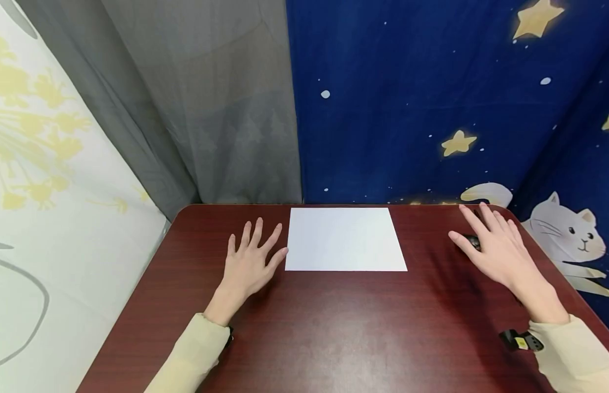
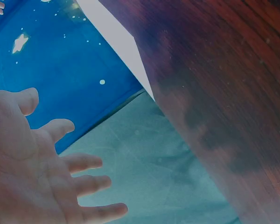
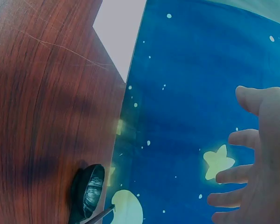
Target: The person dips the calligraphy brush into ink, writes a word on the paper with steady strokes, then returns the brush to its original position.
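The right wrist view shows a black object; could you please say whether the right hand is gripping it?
No, the black object lies on the table, apart from the right hand.

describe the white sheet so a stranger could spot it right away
Start from the reddish-brown table and go to its far edge, by the starry blue curtain. There, between the left hand and the right hand, lies the white sheet. It is a flat, blank rectangle, unlike the small black object near the right hand.

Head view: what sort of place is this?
Probably a curtained workspace: a reddish-brown wood-grain table stands before a grey fabric curtain and a blue, star-printed fabric curtain.
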